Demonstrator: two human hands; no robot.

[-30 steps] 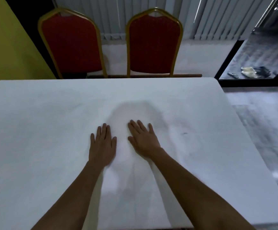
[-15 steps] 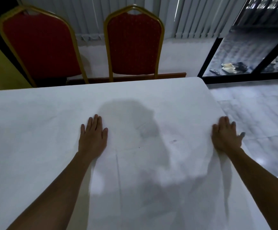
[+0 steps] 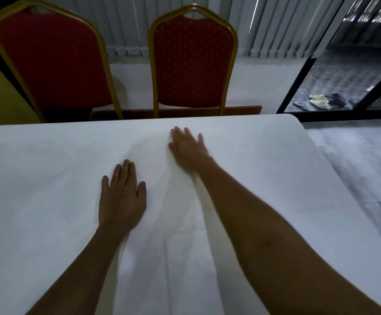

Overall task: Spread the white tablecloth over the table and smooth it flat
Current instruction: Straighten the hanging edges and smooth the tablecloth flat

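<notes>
White tablecloth (image 3: 48, 178) covers the tabletop, draped past its far-right corner. Left hand (image 3: 121, 198) lies flat, palm down, fingers extended, mid-tabletop. Right hand (image 3: 188, 147), blurred, lies splayed flat near the far edge. Neither grips anything. Two red chairs (image 3: 194, 62) stand beyond.

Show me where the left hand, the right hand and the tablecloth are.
left hand (image 3: 121, 201): head view, back of the hand.
right hand (image 3: 188, 147): head view, back of the hand.
tablecloth (image 3: 264, 155): head view, bare flat stretch right of the right hand.
</notes>
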